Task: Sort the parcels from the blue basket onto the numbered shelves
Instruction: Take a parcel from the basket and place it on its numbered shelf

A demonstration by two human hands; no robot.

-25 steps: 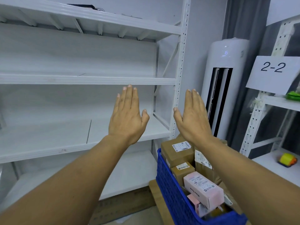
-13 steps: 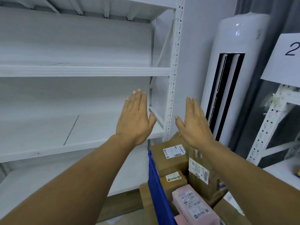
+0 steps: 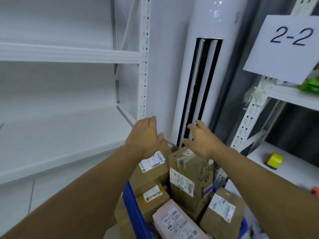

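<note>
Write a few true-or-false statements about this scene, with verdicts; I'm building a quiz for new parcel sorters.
Neither the left hand nor the right hand grips a parcel. True.
The pink rectangular box lies in the blue plastic basket. True.
The white paper sign reads 1-1. False: it reads 2-2.
The brown cardboard parcels sit on the white metal shelf at left. False: they are in the basket.
The small yellow block lies in the basket. False: it lies on the right-hand shelf.
</note>
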